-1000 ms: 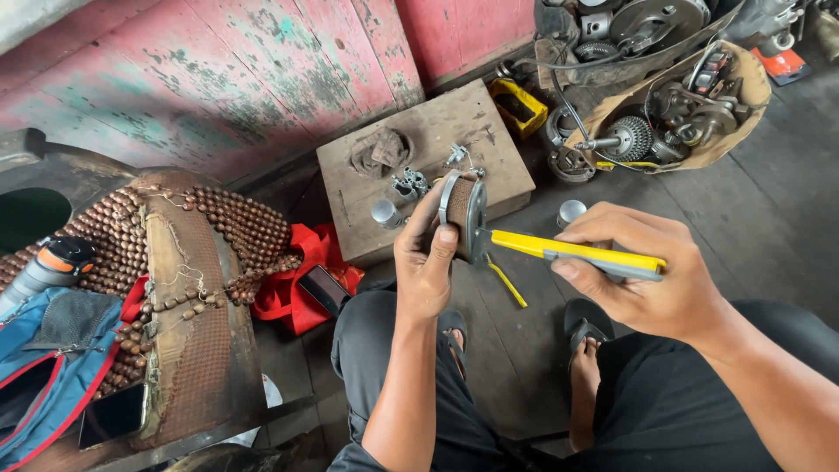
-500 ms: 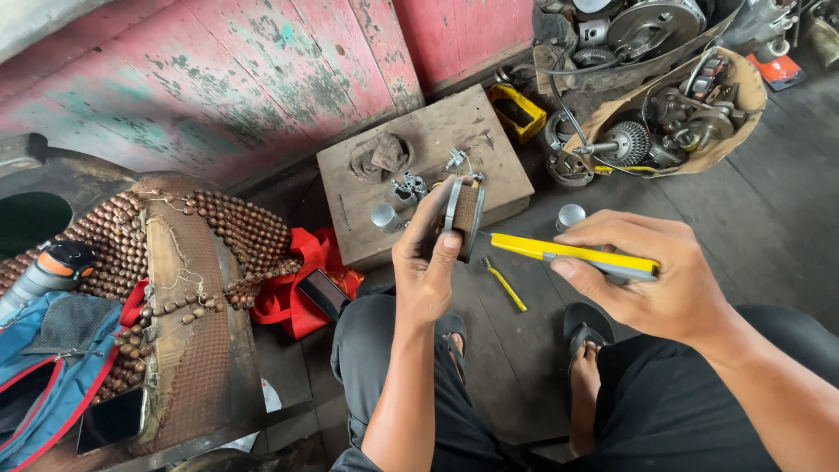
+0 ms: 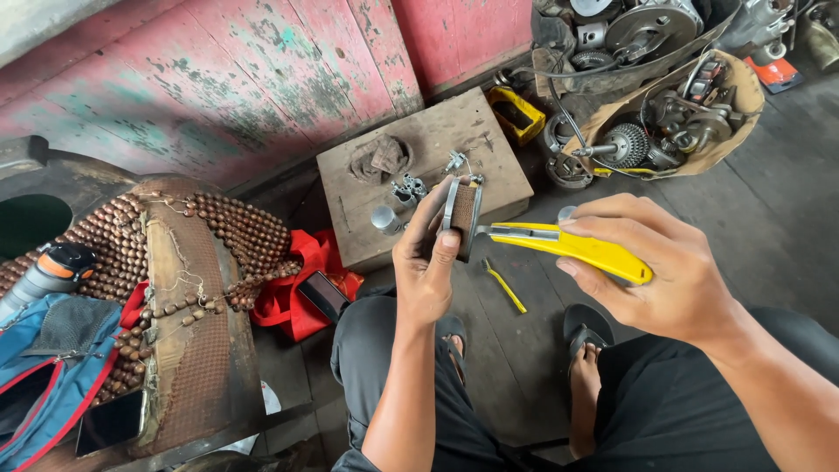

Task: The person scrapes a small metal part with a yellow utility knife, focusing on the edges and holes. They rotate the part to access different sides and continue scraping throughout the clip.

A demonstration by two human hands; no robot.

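My left hand grips a small curved metal part with a brown lining, held edge-on in front of a low wooden block. My right hand holds a yellow utility knife, its blade tip touching the right side of the part. On the block lie a crumpled brown rag and a few small metal pieces.
A yellow strip lies on the dark floor by my knees. Engine parts fill cardboard at upper right beside a small yellow box. A beaded seat cover, red cloth, blue bag and bottle sit at left.
The left hand has turned the metal part more edge-on. The knife has moved left, and its blade now meets the part.
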